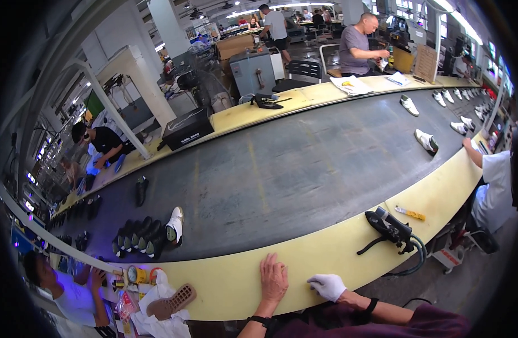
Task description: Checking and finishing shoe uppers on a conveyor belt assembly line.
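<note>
My left hand [274,279], bare, lies palm down on the pale yellow ledge [214,281], its fingers stretched out. Beside it, my right hand [328,286] wears a white glove and rests on the same ledge with its fingers curled. Nothing shows in either hand. To the left, a brown shoe sole [172,302] lies on crumpled white paper [149,321]. A white shoe [175,225] stands on the dark belt beyond, next to several black shoes [139,236]. On the right of the ledge are a black hand-held device [390,228] with hoses and a yellow-handled cutter [411,213].
The dark conveyor belt [281,163] runs across, with white shoes [426,142] at its right. A black box [187,129] sits on the far ledge. Other people work at both sides and across. A white post [56,242] slants up at the left. A roll of tape [137,275] stands near it.
</note>
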A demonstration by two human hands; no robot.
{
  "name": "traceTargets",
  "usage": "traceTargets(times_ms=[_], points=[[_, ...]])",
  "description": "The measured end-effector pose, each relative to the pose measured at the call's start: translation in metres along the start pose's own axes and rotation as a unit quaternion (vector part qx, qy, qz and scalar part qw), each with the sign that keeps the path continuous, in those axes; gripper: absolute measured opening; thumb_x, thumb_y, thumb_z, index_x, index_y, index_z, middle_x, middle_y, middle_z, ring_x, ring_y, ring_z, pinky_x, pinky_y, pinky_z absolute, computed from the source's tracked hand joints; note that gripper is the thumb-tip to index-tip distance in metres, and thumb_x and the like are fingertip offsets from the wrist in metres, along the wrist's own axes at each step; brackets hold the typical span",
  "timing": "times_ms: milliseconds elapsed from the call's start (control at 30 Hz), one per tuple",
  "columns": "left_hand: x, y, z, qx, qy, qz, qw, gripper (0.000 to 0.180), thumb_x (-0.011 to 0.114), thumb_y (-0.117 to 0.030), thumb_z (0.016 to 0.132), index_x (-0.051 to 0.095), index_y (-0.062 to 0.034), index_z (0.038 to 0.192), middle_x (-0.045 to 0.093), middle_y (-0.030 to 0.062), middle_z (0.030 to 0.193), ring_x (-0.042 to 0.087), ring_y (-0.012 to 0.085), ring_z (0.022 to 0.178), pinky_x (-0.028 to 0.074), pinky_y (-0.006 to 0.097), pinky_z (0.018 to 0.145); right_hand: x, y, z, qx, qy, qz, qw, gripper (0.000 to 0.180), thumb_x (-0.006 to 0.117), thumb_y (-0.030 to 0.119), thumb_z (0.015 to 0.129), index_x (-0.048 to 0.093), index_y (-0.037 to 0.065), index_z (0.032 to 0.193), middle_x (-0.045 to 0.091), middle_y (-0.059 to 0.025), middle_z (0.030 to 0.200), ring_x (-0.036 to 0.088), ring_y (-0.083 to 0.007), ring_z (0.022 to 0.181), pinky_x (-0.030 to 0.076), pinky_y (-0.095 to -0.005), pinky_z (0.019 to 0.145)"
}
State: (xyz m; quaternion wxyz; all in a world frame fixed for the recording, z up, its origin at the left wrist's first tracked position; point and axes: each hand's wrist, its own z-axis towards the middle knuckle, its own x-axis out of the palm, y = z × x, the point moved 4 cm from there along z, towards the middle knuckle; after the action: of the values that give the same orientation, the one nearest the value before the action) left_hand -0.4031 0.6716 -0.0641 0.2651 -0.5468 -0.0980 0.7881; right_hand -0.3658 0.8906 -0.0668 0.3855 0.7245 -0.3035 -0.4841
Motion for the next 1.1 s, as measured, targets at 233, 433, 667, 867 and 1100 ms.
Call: traceTargets(times_ms=[233,433,667,867,1100], points=[[0.0015,-0.0005,0.0035,0.010,0.000,-0.009,1.000,0.018,0.065,-0.017,0.102,0.058,-0.0038,0.112,0.051,0.0209,0.151,0.042,0.0410,0.149,0.029,0.058,0.127,-0.0021,0.0001,-0.0001,-0.027,-0.012,-0.003,1.000,0.018,0.070,0.016,0.102,0.078,0.006,0.114,0.080,-0.0086,0.088,0.076,-0.0164,0.070,0.062,-0.0316,0.068],[0.0032,0.0015,0.0011,0.007,0.005,-0.005,1.000,0.019,0.064,-0.018,0.102,0.058,-0.0040,0.113,0.050,0.0206,0.152,0.042,0.0409,0.150,0.028,0.058,0.128,-0.0001,-0.0018,0.0020,-0.022,-0.007,0.006,1.000,0.018,0.070,0.015,0.101,0.079,0.006,0.114,0.080,-0.0088,0.088,0.076,-0.0166,0.069,0.062,-0.0316,0.068],[0.0026,0.0007,0.0031,0.007,0.007,-0.010,1.000,0.018,0.064,-0.018,0.102,0.058,-0.0038,0.113,0.050,0.0208,0.152,0.041,0.0411,0.150,0.027,0.059,0.128,-0.0004,-0.0036,0.0027,-0.033,-0.026,-0.011,0.999,0.018,0.069,0.022,0.100,0.080,0.013,0.110,0.080,-0.0064,0.085,0.078,-0.0222,0.075,0.062,-0.0351,0.073],[0.0012,-0.0018,0.0039,0.007,0.008,0.000,1.000,0.017,0.063,-0.018,0.102,0.059,-0.0035,0.111,0.049,0.0200,0.153,0.042,0.0415,0.149,0.027,0.058,0.128,0.0002,-0.0051,0.0028,-0.031,-0.024,-0.014,0.999,0.018,0.069,0.022,0.100,0.080,0.013,0.111,0.080,-0.0057,0.086,0.078,-0.0229,0.077,0.062,-0.0358,0.073],[0.0010,-0.0033,0.0029,0.007,0.011,0.000,1.000,0.018,0.063,-0.018,0.102,0.059,-0.0034,0.111,0.049,0.0197,0.153,0.042,0.0414,0.149,0.028,0.059,0.127,-0.0010,-0.0030,0.0019,-0.010,-0.008,-0.009,1.000,0.019,0.068,0.025,0.100,0.080,0.014,0.111,0.080,-0.0048,0.087,0.078,-0.0238,0.078,0.062,-0.0356,0.073]])
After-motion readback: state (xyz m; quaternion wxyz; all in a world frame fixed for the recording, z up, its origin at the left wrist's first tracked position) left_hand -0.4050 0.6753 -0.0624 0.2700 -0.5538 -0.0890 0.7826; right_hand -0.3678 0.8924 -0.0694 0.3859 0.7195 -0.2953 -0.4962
